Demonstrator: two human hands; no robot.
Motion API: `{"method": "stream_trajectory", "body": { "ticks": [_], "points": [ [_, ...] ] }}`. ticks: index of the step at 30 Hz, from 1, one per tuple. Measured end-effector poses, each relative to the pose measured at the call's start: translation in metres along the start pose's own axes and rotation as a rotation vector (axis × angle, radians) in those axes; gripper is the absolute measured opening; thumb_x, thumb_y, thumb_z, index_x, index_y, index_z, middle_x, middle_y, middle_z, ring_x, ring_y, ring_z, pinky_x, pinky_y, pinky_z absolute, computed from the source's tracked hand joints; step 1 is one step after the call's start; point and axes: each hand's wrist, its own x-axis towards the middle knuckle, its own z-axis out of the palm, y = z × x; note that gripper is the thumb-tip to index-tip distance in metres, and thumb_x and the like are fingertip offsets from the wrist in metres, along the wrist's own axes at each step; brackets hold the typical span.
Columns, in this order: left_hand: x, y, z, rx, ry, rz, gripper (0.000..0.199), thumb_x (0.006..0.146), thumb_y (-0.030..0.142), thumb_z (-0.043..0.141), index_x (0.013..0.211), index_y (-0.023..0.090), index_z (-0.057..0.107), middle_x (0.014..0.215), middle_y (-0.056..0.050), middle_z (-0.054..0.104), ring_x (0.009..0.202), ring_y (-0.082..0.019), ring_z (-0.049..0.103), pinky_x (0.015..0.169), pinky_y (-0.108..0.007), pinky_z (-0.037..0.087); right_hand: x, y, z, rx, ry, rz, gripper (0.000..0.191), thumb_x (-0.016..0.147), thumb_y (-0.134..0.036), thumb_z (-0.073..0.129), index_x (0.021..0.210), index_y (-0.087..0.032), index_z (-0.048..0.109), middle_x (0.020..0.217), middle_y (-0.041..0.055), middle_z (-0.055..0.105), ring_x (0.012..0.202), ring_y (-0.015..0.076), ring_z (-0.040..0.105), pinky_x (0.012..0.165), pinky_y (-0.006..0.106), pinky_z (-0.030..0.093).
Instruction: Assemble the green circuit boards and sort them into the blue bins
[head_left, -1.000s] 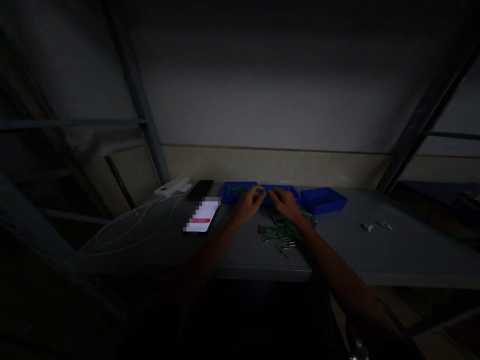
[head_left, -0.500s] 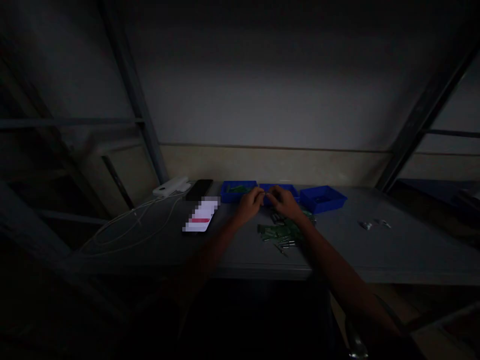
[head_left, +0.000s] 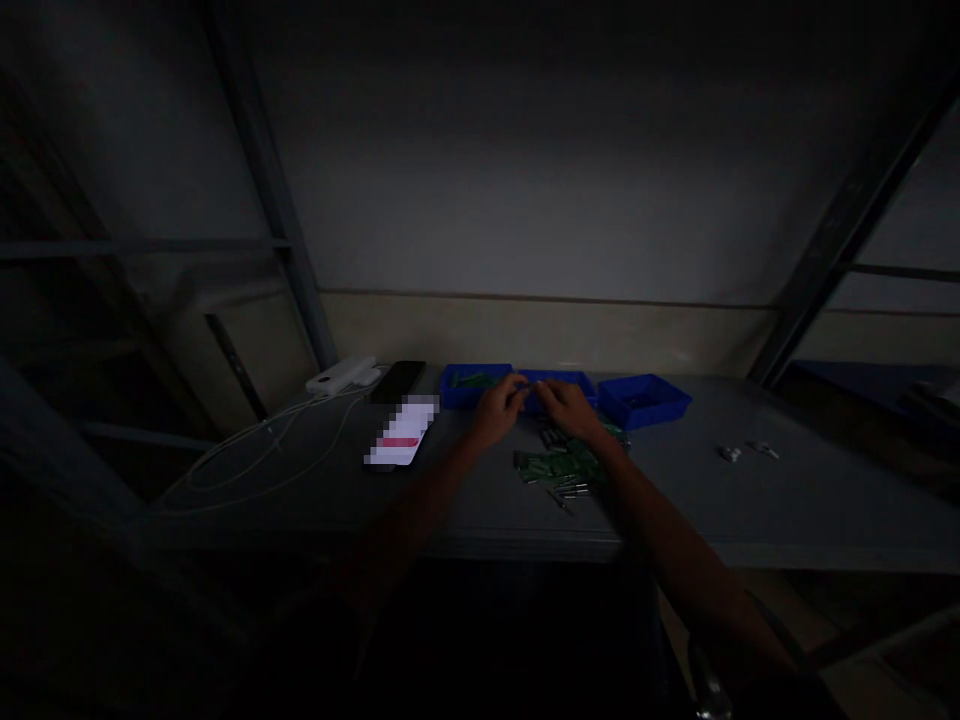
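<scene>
Many green-and-metal pieces (head_left: 553,465), heaped at five o'clock from left hand (head_left: 496,412) and right hand (head_left: 571,408), partly blocked by right forearm (head_left: 656,510). With fingers of both bent and tips nearly meeting, cannot tell whether gripping anything. Around these, see blue left tray (head_left: 459,400) at nine, middle tray (head_left: 581,379) behind the hands, right tray (head_left: 646,412) at three, lit phone (head_left: 406,435) past eight, pale parts (head_left: 729,453) past three.

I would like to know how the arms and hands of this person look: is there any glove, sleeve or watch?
The left hand and the right hand wear no gloves. Both forearms are bare, and no watch or bracelet can be made out. Farther up, it is too dark to tell about sleeves.
</scene>
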Motion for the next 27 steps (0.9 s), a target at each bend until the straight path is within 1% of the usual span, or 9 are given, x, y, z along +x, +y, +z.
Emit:
{"method": "stream_trajectory", "body": {
  "ticks": [3,5,8,11,14,18,22,25,27],
  "points": [
    [0.0011,-0.0014,0.0,-0.011,0.023,-0.038,0.019,0.085,0.029,0.042,0.094,0.016,0.054,0.057,0.004,0.052,0.055,-0.01,0.051,0.055,-0.02,0.037,-0.0003,0.0014,0.0013,0.005,0.017,-0.019,0.033,0.085,-0.043,0.042,0.096,-0.014,0.056,0.06,-0.002,0.052,0.056,0.0122,0.046,0.054,0.022,0.033],
    [0.0013,-0.0012,-0.0002,0.002,0.026,-0.042,0.02,0.086,0.03,0.04,0.086,0.016,0.055,0.057,0.004,0.051,0.056,-0.01,0.051,0.056,-0.021,0.038,-0.0001,0.0025,0.0026,0.009,0.007,-0.029,0.033,0.084,-0.039,0.045,0.104,-0.014,0.053,0.058,-0.0032,0.05,0.054,0.0122,0.046,0.054,0.022,0.033],
    [0.0006,0.0009,0.0,0.012,0.012,-0.05,0.025,0.088,0.032,0.036,0.08,0.016,0.055,0.057,0.003,0.051,0.056,-0.01,0.05,0.056,-0.02,0.038,0.0007,0.0034,0.0032,-0.009,0.008,-0.04,0.028,0.086,-0.036,0.042,0.096,-0.015,0.056,0.06,-0.0016,0.053,0.055,0.0124,0.048,0.055,0.022,0.034],
    [-0.0005,0.0015,0.0009,-0.012,-0.015,-0.029,0.023,0.086,0.033,0.041,0.093,0.017,0.054,0.06,0.003,0.053,0.056,-0.01,0.051,0.055,-0.02,0.038,0.0017,0.0035,0.0022,-0.06,0.03,-0.018,0.032,0.089,-0.037,0.035,0.08,-0.016,0.057,0.066,0.0024,0.057,0.061,0.0139,0.051,0.059,0.024,0.035],
    [-0.001,-0.0019,0.0019,0.023,-0.022,0.035,0.025,0.082,0.031,0.049,0.103,0.017,0.052,0.06,0.004,0.052,0.055,-0.009,0.05,0.054,-0.019,0.037,0.0021,0.003,0.0014,-0.107,0.033,0.044,0.038,0.091,-0.037,0.028,0.073,-0.017,0.055,0.066,0.0036,0.058,0.061,0.015,0.051,0.06,0.025,0.035],
    [-0.0013,-0.007,0.0027,0.064,-0.008,0.045,0.024,0.083,0.033,0.048,0.1,0.017,0.053,0.059,0.004,0.05,0.054,-0.009,0.049,0.054,-0.02,0.037,0.001,0.0001,0.001,-0.073,0.01,0.032,0.037,0.091,-0.036,0.028,0.075,-0.017,0.055,0.068,0.0034,0.059,0.062,0.0146,0.051,0.061,0.025,0.035],
    [-0.0017,-0.0064,0.0046,0.056,0.016,0.019,0.024,0.086,0.035,0.043,0.097,0.016,0.053,0.063,0.002,0.055,0.059,-0.011,0.053,0.057,-0.021,0.039,-0.0009,-0.0034,0.0002,-0.005,0.013,0.002,0.026,0.087,-0.036,0.039,0.091,-0.016,0.055,0.066,-0.0001,0.057,0.06,0.0131,0.05,0.058,0.023,0.035],
    [-0.0006,-0.0037,0.0031,0.082,-0.014,0.004,0.023,0.087,0.034,0.041,0.095,0.017,0.054,0.067,0.0,0.058,0.063,-0.012,0.055,0.059,-0.021,0.04,-0.0002,-0.002,0.0011,-0.017,0.004,-0.01,0.022,0.085,-0.032,0.042,0.092,-0.016,0.055,0.066,0.0004,0.057,0.06,0.0132,0.05,0.057,0.023,0.036],
    [0.001,-0.0035,-0.0032,0.114,-0.08,-0.014,0.024,0.086,0.034,0.041,0.092,0.017,0.056,0.068,0.0,0.06,0.064,-0.012,0.056,0.06,-0.022,0.04,0.0013,0.0021,0.0022,-0.064,0.001,-0.006,0.021,0.085,-0.03,0.042,0.089,-0.016,0.057,0.07,0.0028,0.06,0.062,0.0139,0.053,0.059,0.024,0.037]
  ]
}}
